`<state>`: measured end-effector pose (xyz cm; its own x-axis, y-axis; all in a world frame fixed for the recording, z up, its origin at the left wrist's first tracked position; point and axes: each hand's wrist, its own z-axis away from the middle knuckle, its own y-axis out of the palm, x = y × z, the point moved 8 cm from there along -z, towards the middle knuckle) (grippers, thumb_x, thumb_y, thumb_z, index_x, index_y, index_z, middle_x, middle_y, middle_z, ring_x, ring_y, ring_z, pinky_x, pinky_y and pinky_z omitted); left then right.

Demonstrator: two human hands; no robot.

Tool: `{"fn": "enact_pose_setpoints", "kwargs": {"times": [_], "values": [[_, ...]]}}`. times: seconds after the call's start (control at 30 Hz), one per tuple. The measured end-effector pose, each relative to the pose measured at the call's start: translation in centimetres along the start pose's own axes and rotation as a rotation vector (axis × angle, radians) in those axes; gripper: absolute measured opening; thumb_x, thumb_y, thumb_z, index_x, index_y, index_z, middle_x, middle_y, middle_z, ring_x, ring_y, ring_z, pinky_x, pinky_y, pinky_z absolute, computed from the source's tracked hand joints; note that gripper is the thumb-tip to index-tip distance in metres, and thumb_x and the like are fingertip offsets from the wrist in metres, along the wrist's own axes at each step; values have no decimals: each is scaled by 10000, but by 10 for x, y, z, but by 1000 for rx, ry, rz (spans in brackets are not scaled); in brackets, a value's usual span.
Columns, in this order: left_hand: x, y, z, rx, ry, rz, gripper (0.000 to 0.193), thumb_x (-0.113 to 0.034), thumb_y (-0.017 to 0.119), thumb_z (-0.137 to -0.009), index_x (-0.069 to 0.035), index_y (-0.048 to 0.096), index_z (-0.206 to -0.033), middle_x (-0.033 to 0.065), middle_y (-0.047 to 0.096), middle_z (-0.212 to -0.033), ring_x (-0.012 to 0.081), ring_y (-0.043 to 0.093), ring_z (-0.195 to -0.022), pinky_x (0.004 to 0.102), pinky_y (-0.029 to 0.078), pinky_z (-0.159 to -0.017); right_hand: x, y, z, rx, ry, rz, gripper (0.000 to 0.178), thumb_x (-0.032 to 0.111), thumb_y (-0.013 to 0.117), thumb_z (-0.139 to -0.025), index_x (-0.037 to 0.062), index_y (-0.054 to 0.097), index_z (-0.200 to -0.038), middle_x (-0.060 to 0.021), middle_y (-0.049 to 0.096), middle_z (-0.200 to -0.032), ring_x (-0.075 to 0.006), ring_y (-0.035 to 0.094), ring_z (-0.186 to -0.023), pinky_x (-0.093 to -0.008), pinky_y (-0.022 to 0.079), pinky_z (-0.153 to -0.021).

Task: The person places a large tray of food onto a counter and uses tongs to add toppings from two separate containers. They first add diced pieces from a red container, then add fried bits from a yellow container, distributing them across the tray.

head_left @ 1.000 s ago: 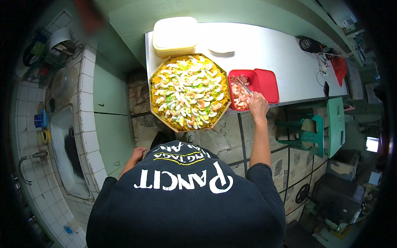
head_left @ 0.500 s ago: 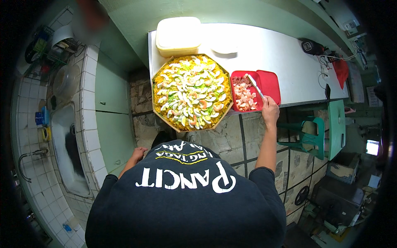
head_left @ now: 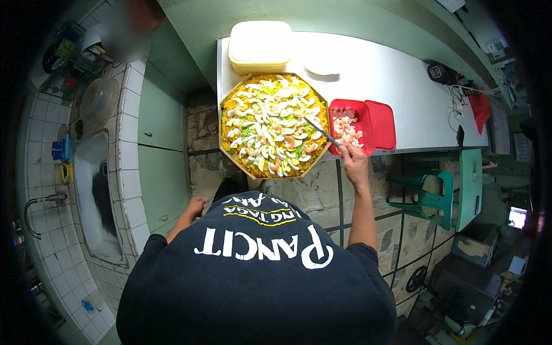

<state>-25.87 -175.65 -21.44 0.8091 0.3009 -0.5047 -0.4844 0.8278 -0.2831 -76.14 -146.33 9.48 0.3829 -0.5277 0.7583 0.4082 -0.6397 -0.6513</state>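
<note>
My right hand grips a long, thin metal utensil; I cannot tell whether it is a spoon or tongs. Its tip is over the right side of a large octagonal tray. Yellow noodles fill that tray, topped with egg slices, chopped greens and several shrimp. Just right of it is an open red container of peeled pink shrimp, with a red lid beside it. My left hand hangs near my waist, fingers curled, seemingly with nothing in it.
The white table also carries a cream lidded tub, a small white dish and a black device with cables. A green chair stands at the right. A tiled counter with a sink lies left.
My right hand has swung the utensil left, from over the red container to over the noodle tray. My left hand stays by my waist.
</note>
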Motion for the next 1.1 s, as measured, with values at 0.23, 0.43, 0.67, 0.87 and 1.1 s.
{"fn": "enact_pose_setpoints", "kwargs": {"times": [0.23,0.43,0.67,0.87,1.1], "values": [[24,-2,-11,27,36,11,202,-187,516,-915,-111,669,-1021,-3,443,-572,135,369,-456,347,349,-423,8,40,-3,48,-79,208,220,254,538,-910,83,657,-980,-137,653,-931,-327,631,-854,-413,484,-727],[20,-1,-2,-5,9,13,210,-209,516,-918,-117,671,-1026,-16,450,-594,137,395,-488,406,444,-524,20,23,-9,6,-105,247,238,261,530,-911,69,658,-972,-136,654,-934,-335,631,-842,-430,483,-726],[5,1,5,-3,32,-77,220,-225,512,-921,-126,672,-1035,-17,454,-600,141,410,-508,416,449,-531,27,30,-24,-18,-126,384,232,253,532,-908,74,657,-987,-137,655,-937,-346,632,-835,-435,488,-722],[19,0,-3,-10,18,18,227,-208,506,-922,-113,679,-1035,-6,474,-601,148,417,-505,406,437,-511,25,26,-35,-45,-96,340,232,249,526,-908,75,662,-977,-149,654,-930,-345,631,-831,-440,485,-728],[19,-1,-7,2,30,-19,224,-183,503,-909,-102,683,-1016,12,479,-589,153,429,-502,409,446,-491,-2,-4,-50,-175,-136,229,261,261,519,-923,53,662,-987,-160,659,-891,-332,641,-789,-423,491,-696]]}}
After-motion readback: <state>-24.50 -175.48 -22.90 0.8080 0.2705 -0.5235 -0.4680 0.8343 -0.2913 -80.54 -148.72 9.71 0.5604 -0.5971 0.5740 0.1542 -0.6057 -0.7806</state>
